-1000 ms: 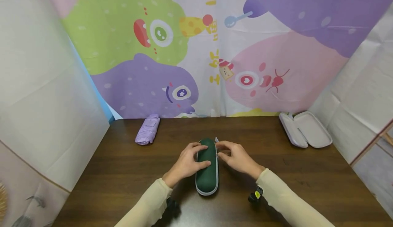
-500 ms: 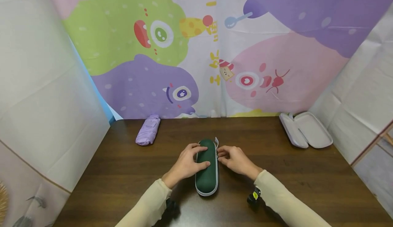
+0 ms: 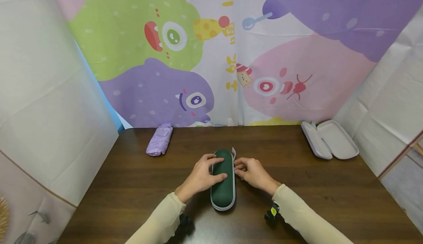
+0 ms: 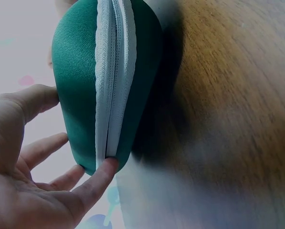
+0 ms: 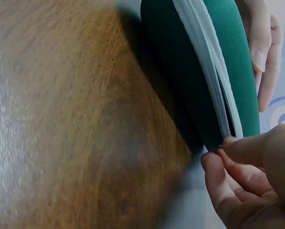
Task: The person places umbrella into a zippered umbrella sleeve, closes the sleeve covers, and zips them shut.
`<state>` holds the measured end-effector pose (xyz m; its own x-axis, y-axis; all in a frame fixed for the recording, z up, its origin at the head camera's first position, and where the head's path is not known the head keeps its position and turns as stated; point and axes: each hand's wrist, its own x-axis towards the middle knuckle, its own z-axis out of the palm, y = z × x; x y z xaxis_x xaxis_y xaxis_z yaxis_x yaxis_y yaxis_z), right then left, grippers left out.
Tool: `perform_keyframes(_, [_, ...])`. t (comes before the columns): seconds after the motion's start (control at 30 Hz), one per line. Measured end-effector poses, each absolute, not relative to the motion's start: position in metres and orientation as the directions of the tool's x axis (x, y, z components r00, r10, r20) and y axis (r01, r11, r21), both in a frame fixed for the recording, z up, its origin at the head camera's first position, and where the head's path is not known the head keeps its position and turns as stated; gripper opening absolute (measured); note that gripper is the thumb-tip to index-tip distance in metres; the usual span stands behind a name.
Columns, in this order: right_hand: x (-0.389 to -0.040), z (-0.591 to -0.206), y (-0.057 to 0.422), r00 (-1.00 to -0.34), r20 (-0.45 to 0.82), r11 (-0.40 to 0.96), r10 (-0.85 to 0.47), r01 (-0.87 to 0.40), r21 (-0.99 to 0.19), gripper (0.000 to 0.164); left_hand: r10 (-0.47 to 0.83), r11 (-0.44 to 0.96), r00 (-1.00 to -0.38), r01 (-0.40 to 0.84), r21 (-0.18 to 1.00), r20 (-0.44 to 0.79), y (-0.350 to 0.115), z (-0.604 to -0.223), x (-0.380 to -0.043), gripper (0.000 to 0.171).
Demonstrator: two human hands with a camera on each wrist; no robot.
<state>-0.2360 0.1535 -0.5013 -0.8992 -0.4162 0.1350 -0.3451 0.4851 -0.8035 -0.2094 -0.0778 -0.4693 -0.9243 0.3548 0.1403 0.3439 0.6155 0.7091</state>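
A long green zip case (image 3: 222, 190) with a pale grey zipper (image 5: 206, 50) lies lengthwise on the table in the head view. My left hand (image 3: 202, 173) holds it from the left, thumb and fingertips on its top and one finger on the zipper tape in the left wrist view. On the opposite side my right hand (image 3: 252, 171) pinches at the zipper with thumb and forefinger; the pull is hidden between them. Just before these fingertips the zipper's two edges stand slightly apart in the right wrist view. A small grey loop (image 3: 233, 152) sticks up near the case's far end.
A folded lilac umbrella (image 3: 160, 140) lies at the back left of the dark wooden table (image 3: 132, 185). An unfolded pale case (image 3: 335, 139) sits at the back right. A cartoon-printed cloth (image 3: 231, 104) hangs behind the table's far edge.
My right hand has moved slightly toward me along the case's side, and its fingers have drawn together at the zipper. More of the loop shows. The left hand and case have hardly moved.
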Motion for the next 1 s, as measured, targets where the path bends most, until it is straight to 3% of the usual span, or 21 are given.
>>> perform_keyframes(0.2, [-0.2363,-0.5017,0.1517,-0.918,0.103,0.483,-0.382,-0.293,-0.825,0.023,0.358,0.624,-0.923,0.348,0.700,0.140,-0.0780,-0.4723,-0.2105,0.055])
perform_keyframes(0.43, [-0.2362,-0.5028,0.1501,-0.936,0.124,0.605,-0.328,-0.309,-0.733,0.011,0.383,0.617,-0.909,0.385,0.686,0.165,-0.0778,-0.4705,-0.2104,0.050])
perform_keyframes(1.0, [-0.2377,-0.4992,0.1504,-0.897,0.163,0.614,-0.412,-0.405,-0.677,0.008,0.404,0.628,-0.894,0.424,0.653,0.192,-0.0763,-0.4680,-0.2146,0.040])
